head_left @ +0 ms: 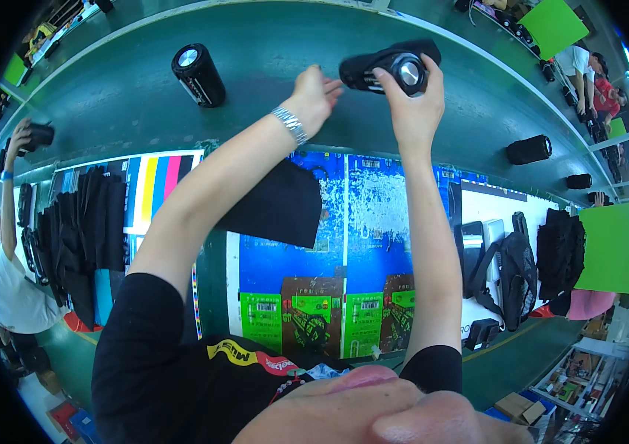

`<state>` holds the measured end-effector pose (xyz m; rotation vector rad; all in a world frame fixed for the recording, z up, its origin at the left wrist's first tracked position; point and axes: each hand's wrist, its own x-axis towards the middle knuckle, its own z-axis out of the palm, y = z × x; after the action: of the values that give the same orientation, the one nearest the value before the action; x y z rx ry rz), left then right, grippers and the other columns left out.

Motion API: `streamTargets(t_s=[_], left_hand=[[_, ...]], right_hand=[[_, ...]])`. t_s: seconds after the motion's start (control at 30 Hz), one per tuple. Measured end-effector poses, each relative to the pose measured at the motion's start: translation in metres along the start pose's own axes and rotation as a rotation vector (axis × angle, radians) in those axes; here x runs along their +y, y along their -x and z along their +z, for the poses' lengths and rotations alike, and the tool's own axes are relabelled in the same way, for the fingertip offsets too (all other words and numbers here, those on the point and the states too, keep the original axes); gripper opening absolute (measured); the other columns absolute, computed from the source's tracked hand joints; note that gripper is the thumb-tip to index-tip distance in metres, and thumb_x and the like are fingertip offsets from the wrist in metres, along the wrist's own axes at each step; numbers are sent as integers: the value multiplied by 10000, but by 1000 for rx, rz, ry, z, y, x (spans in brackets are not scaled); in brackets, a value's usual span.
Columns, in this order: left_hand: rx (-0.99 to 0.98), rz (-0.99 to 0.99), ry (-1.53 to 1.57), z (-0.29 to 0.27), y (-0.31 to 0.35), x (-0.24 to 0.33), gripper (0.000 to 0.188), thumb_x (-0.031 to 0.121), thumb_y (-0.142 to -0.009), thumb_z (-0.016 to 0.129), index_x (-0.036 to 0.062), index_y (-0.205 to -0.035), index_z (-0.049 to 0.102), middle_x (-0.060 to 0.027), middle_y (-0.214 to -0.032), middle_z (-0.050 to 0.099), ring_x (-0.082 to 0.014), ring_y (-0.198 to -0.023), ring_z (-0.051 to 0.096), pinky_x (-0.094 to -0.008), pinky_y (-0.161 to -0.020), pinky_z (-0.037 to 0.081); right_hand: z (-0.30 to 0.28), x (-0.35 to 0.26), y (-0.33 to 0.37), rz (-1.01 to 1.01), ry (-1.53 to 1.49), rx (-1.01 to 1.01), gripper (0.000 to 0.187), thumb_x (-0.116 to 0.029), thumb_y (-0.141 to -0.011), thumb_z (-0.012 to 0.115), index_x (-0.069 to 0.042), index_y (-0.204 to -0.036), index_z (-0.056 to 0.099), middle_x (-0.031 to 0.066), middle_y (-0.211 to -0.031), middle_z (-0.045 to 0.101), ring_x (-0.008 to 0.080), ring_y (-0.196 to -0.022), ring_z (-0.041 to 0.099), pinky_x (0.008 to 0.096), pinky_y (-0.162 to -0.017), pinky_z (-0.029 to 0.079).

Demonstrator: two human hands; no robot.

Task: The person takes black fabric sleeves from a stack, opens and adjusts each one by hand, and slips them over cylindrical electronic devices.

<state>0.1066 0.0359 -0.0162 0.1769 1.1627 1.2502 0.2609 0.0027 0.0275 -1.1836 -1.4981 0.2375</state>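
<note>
My right hand (pixel 416 103) grips a black cylindrical speaker (pixel 410 71) with a silver disc on its end, thumb and fingers around that end. A dark, slightly blurred piece (pixel 362 68), perhaps a cloth sleeve, lies along the speaker; whether it wraps it or sits behind it I cannot tell. Just left of it, my left hand (pixel 314 98) is open and holds nothing, its fingers stretched toward the dark piece. Farther left on the green surface, another black cylindrical speaker (pixel 200 75) stands tilted in view, its silver end up. Below my left forearm lies a flat black cloth (pixel 285 203).
Printed blue and green sheets (pixel 377 255) cover the near worktop. Stacked black cloths (pixel 85 222) lie left; a black bag (pixel 514 270) and more dark cloths (pixel 560 248) lie right. A black speaker (pixel 529 149) rests on the green surface (pixel 270 44). A co-worker (pixel 15 288) works at the left.
</note>
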Motion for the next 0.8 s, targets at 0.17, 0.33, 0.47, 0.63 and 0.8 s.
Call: streamTargets(t_s=[0.17, 0.33, 0.47, 0.63, 0.8], left_hand=[[-250, 577, -345, -22, 10, 33, 469, 405, -934, 550, 22, -1205, 559, -72, -1144, 630, -149, -1014, 581, -277, -835, 424], [-510, 976, -777, 22, -6, 55, 348, 330, -927, 581, 42, -1101, 665, -53, -1050, 678, -107, -850, 593, -224, -699, 444], [-546, 944, -1155, 44, -32, 65, 359, 383, -887, 625, 51, -996, 709, -40, -828, 657, -83, -675, 537, -214, -593, 422], [-582, 538, -1271, 55, -25, 77, 316, 407, -846, 669, 96, -801, 701, 28, -620, 527, -71, -579, 441, -201, -537, 345], [-473, 1234, -1538, 86, 2, 96, 252, 238, -773, 684, -7, -725, 649, -192, -696, 600, -267, -658, 600, -373, -651, 467]], right_hand=[[14, 15, -5, -178, 123, -237, 809, -245, -624, 840, 2, -1291, 455, 180, -1128, 572, 311, -1035, 564, 377, -904, 447], [23, 24, -6, -128, 135, -208, 973, -281, -596, 861, 16, -1362, 340, 166, -1097, 535, 303, -1050, 513, 395, -882, 445], [24, 36, -4, 8, -3, -283, 982, -321, -605, 870, 40, -1353, 347, 190, -1216, 441, 305, -1114, 501, 403, -929, 438], [23, 51, -2, 215, -217, -299, 978, -367, -604, 867, 44, -1343, 375, 217, -1263, 487, 312, -1153, 533, 386, -938, 451], [29, 66, -13, 91, -186, -262, 829, -388, -630, 848, 63, -1236, 505, 207, -1097, 632, 288, -1038, 626, 362, -928, 476]])
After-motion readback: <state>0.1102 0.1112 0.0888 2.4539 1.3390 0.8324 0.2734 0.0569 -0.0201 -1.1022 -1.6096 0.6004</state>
